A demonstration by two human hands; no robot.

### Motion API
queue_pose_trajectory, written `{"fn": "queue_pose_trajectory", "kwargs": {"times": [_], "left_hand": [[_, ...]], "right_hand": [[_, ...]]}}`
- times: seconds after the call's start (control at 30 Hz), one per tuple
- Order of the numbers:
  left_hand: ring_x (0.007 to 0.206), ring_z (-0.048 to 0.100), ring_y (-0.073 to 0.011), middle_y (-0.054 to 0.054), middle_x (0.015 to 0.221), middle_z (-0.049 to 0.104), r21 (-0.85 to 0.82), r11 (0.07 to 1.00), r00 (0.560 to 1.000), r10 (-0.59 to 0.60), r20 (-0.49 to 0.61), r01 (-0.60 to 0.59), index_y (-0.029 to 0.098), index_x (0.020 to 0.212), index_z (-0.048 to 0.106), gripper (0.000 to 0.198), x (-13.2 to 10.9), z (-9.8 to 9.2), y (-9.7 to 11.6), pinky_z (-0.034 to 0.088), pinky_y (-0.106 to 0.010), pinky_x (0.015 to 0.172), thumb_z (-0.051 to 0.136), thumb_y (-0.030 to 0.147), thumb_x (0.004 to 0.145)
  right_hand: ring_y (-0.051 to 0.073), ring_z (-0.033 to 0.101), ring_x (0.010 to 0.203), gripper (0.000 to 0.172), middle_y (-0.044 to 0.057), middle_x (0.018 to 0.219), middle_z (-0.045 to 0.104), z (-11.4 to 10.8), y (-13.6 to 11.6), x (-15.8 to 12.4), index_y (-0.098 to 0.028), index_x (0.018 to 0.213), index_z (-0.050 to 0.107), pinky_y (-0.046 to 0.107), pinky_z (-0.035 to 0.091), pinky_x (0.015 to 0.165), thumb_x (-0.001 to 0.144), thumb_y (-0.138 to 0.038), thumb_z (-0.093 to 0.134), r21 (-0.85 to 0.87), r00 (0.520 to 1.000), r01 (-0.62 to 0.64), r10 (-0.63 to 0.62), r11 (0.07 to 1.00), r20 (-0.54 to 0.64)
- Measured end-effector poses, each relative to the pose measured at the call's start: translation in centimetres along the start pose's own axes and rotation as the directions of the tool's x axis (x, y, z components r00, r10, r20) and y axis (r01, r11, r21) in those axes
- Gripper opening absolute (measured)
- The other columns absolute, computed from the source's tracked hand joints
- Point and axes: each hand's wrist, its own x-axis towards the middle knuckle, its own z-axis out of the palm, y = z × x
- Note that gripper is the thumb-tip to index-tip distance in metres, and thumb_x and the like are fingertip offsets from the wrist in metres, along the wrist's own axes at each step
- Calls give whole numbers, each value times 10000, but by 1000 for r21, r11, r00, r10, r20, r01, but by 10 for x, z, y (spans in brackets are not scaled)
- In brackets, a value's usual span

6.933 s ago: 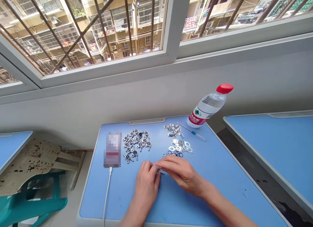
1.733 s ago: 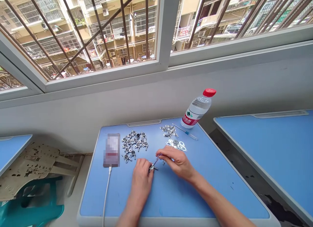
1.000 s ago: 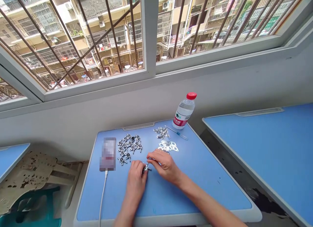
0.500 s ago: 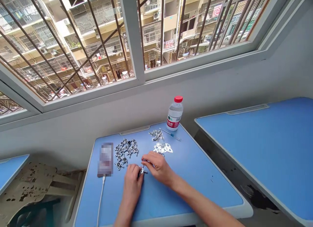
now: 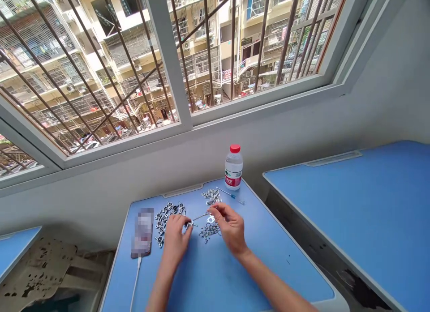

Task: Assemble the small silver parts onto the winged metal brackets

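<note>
The fitting (image 5: 191, 224) sits pinched at the fingertips of the left hand (image 5: 175, 236), on the side facing the right hand (image 5: 230, 229), which grips the slim tool (image 5: 200, 216); its shaft slants leftward to the fitting, though I can't tell whether the tip touches. Loose bits (image 5: 208, 230) lie on the counter (image 5: 201, 276) between the hands, nearer the right one, with silver pieces (image 5: 211, 196) and the bottle (image 5: 233, 168) beyond it. More fittings (image 5: 161, 230) crowd just left of the left hand, the phone (image 5: 143, 233) farther left.
</note>
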Motion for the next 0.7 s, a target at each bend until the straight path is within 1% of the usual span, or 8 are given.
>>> {"fn": "queue_pose_trajectory", "kwargs": {"times": [0.07,0.17,0.23,0.3,0.4,0.53,0.63,0.7], "left_hand": [[969,579,-252,-46,921,680,35,999,1000,-12,0,12,229,903,655,136,34,4,0,434,-387,847,581,135,840],[953,577,-255,-45,903,686,77,996,999,-49,17,47,217,852,664,160,75,20,-3,406,-400,855,575,93,803],[956,578,-262,-49,881,687,94,993,997,-73,28,70,206,818,668,165,90,30,-6,393,-414,872,580,72,776],[966,581,-271,-59,872,684,99,991,995,-95,33,91,199,829,677,181,95,36,-8,388,-432,887,578,62,764],[1040,580,-274,-70,984,683,79,991,993,-114,26,112,208,955,686,242,89,34,-12,379,-455,937,574,81,781],[1144,560,-250,-79,1177,633,23,988,988,-151,-22,152,222,1130,636,330,65,16,-22,417,-416,965,528,112,838],[1015,626,-213,-71,1075,652,-9,982,981,-189,-48,188,212,1087,640,309,35,-2,-30,499,-345,854,449,101,872],[965,639,-206,-68,1020,658,-11,979,978,-202,-55,202,210,1033,650,298,13,-11,-34,518,-331,817,430,89,872]], "right_hand": [[169,624,590,298,31,683,676,-2,0,5,-182,817,666,277,524,540,829,-480,665,84,993,-72,80,994,-88],[152,597,527,327,27,666,677,-3,-1,8,-177,802,671,275,527,498,795,-503,691,126,987,-100,115,987,-113],[142,579,504,326,21,651,672,-3,-3,8,-176,795,675,266,518,474,792,-502,694,123,989,-94,107,988,-106],[136,567,491,318,14,633,661,-4,-5,8,-176,799,678,260,511,462,797,-494,692,122,990,-85,98,989,-106],[131,554,489,297,6,626,643,-7,-9,8,-179,824,683,262,509,468,811,-476,688,134,986,-90,107,987,-125],[121,538,485,292,27,691,676,-12,-14,9,-176,836,682,263,488,458,819,-467,691,181,977,-118,147,976,-155],[113,519,473,276,35,708,690,-14,-15,8,-175,842,676,265,473,455,829,-450,690,219,975,-126,161,968,-151],[111,514,473,253,36,708,691,-14,-15,6,-176,848,674,264,462,456,836,-428,691,242,978,-129,164,962,-131]]}}
